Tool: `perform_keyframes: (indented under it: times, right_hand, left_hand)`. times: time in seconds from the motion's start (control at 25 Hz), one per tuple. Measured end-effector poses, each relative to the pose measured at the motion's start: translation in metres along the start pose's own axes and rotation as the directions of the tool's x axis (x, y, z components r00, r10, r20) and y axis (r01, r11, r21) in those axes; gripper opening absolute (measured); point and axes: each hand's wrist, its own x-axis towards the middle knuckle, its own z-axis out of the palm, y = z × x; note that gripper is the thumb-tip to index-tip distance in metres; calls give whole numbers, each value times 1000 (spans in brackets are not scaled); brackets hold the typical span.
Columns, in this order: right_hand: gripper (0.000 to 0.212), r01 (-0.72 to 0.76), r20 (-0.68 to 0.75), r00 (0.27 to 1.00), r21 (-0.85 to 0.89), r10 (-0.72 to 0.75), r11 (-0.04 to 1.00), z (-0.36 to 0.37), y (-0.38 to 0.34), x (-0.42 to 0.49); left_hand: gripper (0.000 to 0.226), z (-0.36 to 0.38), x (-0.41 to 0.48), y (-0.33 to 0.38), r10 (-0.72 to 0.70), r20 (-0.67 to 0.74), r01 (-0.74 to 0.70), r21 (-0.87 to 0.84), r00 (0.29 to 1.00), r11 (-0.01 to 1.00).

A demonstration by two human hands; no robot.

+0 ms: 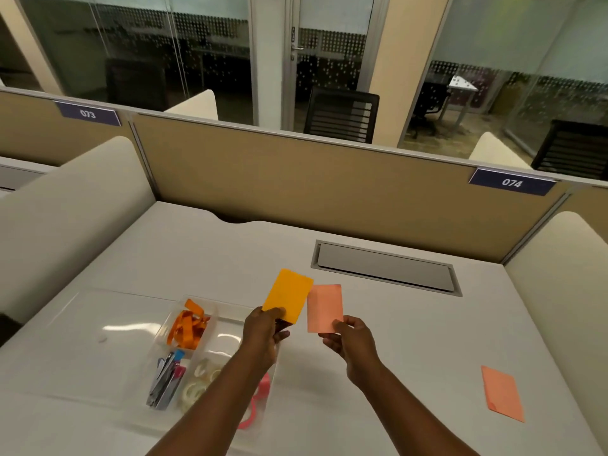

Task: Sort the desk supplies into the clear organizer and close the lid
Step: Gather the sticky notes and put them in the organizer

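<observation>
My left hand (263,334) pinches the lower edge of a yellow-orange card (289,294), held up above the clear organizer (210,311). My right hand (348,340) pinches a salmon-pink card (324,307) just to its right. The organizer's compartments hold orange ribbon (187,327), several clips (166,380), clear tape rolls (200,380) and a pink item (260,399) partly hidden by my left forearm. Its clear lid (98,324) lies flat, open to the left. Another salmon-pink card (501,393) lies on the desk at the right.
A white desk (411,340) with a grey cable hatch (385,266) at the back right. Tan partition panels (312,182) stand behind the desk, cream side dividers at the left and right. Beyond are glass walls and black chairs.
</observation>
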Motion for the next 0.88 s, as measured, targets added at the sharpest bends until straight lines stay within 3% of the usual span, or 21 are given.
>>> perform_keyframes:
  times: [0.24,0.32,0.44,0.52,0.68,0.88]
  right_hand:
    - [32,-14,61,998,24,13,1000,40,6,-6]
    - [31,-19,71,997,23,17,1000,53,9,-8]
    - [24,-33,88,996,15,32,999,71,13,-11]
    - [21,-44,106,994,18,41,999,81,16,-15]
    - [20,-59,161,985,6,57,998,100,22,-20]
    - [24,-82,244,964,-94,103,992,124,32,-20]
  left_hand:
    - [32,-17,9,5,91,-28,-86,132,995,987]
    - [29,-22,14,3,141,-71,-120,246,987,962]
    - [14,-31,18,1,299,-133,-191,518,945,834]
    - [17,-36,20,2,375,-141,-212,624,916,752]
    - [28,-48,25,6,419,-160,-206,683,894,701]
    - [28,-67,33,14,413,-213,-171,677,886,716]
